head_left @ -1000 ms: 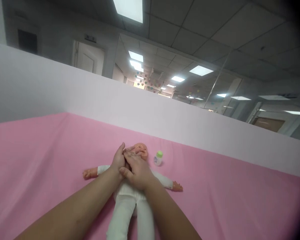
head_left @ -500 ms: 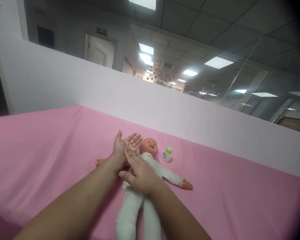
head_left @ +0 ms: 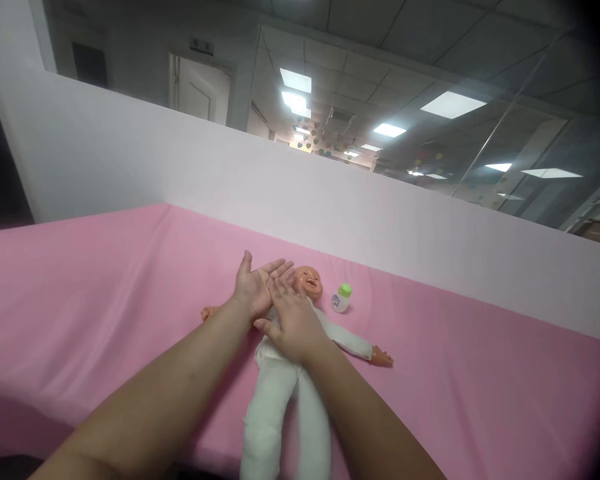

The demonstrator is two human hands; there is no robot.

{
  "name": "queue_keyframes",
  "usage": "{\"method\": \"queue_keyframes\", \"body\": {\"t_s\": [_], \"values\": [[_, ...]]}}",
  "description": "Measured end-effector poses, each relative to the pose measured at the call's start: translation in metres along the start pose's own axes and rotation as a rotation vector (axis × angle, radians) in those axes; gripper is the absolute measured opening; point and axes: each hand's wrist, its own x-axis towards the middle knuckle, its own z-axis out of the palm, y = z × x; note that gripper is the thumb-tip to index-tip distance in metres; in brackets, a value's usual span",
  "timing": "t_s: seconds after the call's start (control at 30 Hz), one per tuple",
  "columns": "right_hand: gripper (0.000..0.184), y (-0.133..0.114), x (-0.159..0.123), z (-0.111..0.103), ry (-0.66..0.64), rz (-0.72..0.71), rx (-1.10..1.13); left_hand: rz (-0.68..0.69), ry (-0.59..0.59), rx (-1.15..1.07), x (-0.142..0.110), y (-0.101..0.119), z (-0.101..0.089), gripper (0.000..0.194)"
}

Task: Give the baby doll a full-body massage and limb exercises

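My left hand (head_left: 254,288) is turned palm up with its fingers stretched out and the thumb apart. Across its palm and fingers lies my right hand (head_left: 300,323), palm down and fingers extended, touching it. Both hands hold nothing and are above the chest of a baby doll (head_left: 270,400). The doll is on its back, with a white cloth body, arms spread and a smiling plastic head just beyond my fingers. Part of its torso and one arm are hidden by my hands and left forearm. Beside its head stands a small clear bottle (head_left: 341,299) with a green cap.
The doll and bottle rest on a pink padded surface (head_left: 430,387). A white low wall (head_left: 380,220) runs along its back and left side. Above the wall is a glass pane, with ceiling lights and a door (head_left: 200,90) beyond.
My right hand has slid forward over the left palm toward its fingers. The view has shifted slightly, so the doll and bottle appear a little higher and further right.
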Motion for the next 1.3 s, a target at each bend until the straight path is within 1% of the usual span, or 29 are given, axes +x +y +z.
{"method": "queue_keyframes", "body": {"t_s": [0.07, 0.17, 0.27, 0.33, 0.4, 0.5, 0.57, 0.67, 0.77, 0.87, 0.97, 1.03, 1.13, 1.23, 1.3], "values": [[0.079, -0.005, -0.002, -0.003, -0.046, -0.064, 0.032, 0.041, 0.017, -0.021, 0.002, 0.006, -0.006, 0.101], [0.078, -0.012, -0.004, -0.007, -0.092, -0.161, 0.104, 0.044, 0.016, -0.046, 0.005, 0.006, -0.01, 0.097], [0.09, -0.017, -0.005, -0.007, -0.095, -0.208, 0.134, -0.005, -0.042, -0.078, 0.004, -0.002, -0.007, 0.097], [0.099, -0.017, -0.004, -0.004, -0.075, -0.199, 0.115, -0.043, -0.087, -0.083, 0.003, -0.011, -0.002, 0.1], [0.101, -0.014, -0.004, -0.001, -0.045, -0.165, 0.079, -0.086, -0.114, -0.079, 0.001, -0.02, 0.002, 0.1], [0.095, -0.007, -0.003, 0.003, -0.002, -0.085, 0.019, -0.157, -0.127, -0.077, -0.001, -0.031, 0.008, 0.094], [0.089, -0.002, -0.002, 0.005, 0.02, -0.037, -0.021, -0.191, -0.132, -0.077, -0.002, -0.033, 0.01, 0.093], [0.082, 0.001, -0.001, 0.007, 0.031, -0.007, -0.072, -0.186, -0.124, -0.068, -0.003, -0.025, 0.008, 0.1], [0.084, 0.0, 0.0, 0.006, 0.005, -0.021, -0.08, -0.081, -0.068, -0.063, -0.003, -0.009, 0.001, 0.1], [0.087, -0.005, -0.002, 0.001, -0.046, -0.099, -0.031, 0.01, -0.023, -0.076, 0.0, 0.005, -0.008, 0.099], [0.085, -0.01, -0.006, -0.005, -0.117, -0.203, 0.051, 0.027, -0.012, -0.086, 0.003, 0.01, -0.013, 0.097], [0.087, -0.013, -0.008, -0.007, -0.144, -0.24, 0.084, 0.01, -0.019, -0.092, 0.003, 0.007, -0.012, 0.098], [0.098, -0.015, -0.008, -0.005, -0.119, -0.249, 0.077, -0.032, -0.07, -0.104, 0.0, -0.004, -0.006, 0.099], [0.107, -0.014, -0.007, -0.002, -0.068, -0.209, 0.033, -0.082, -0.114, -0.09, -0.003, -0.018, 0.002, 0.096], [0.106, -0.011, -0.006, 0.0, -0.045, -0.152, 0.001, -0.123, -0.113, -0.069, -0.003, -0.026, 0.005, 0.094]]}}
